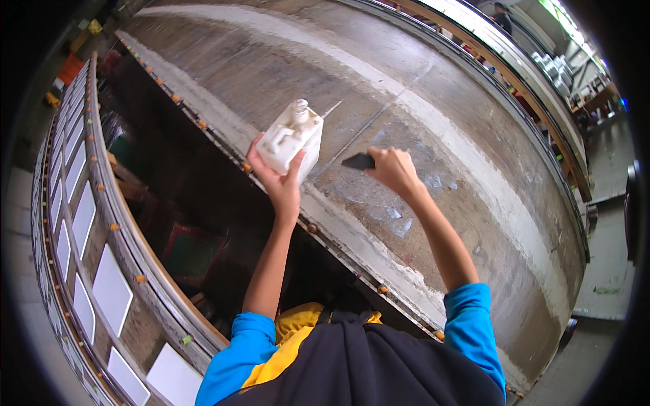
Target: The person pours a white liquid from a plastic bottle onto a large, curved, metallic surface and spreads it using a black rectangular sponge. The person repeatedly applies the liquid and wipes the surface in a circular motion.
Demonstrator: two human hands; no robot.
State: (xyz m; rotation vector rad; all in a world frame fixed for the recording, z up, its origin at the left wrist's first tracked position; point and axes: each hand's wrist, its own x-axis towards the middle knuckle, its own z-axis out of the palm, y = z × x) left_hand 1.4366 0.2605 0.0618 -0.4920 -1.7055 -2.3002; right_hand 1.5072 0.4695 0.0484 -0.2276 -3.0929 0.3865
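Observation:
A white plastic jug [305, 141] with a capped neck and a moulded handle is held up over the long worn table [264, 61]. My left hand [283, 184] grips it around its lower part, the thumb on its near side. A thin pale strip sticks out past its upper right corner; I cannot tell whether it belongs to the jug. To the right, my right hand [395, 169] is closed on a flat dark scraper [357, 162], its blade pointing left, just above the tabletop. Whitish, shiny patches [399, 220] mark the surface below that hand.
Small orange pieces [312, 229] line the table's near edge. Beyond a dark gap on the left, another long table carries rows of white panels [113, 287]. A rail [487, 81] runs along the far side. A person [502, 18] stands in the far background.

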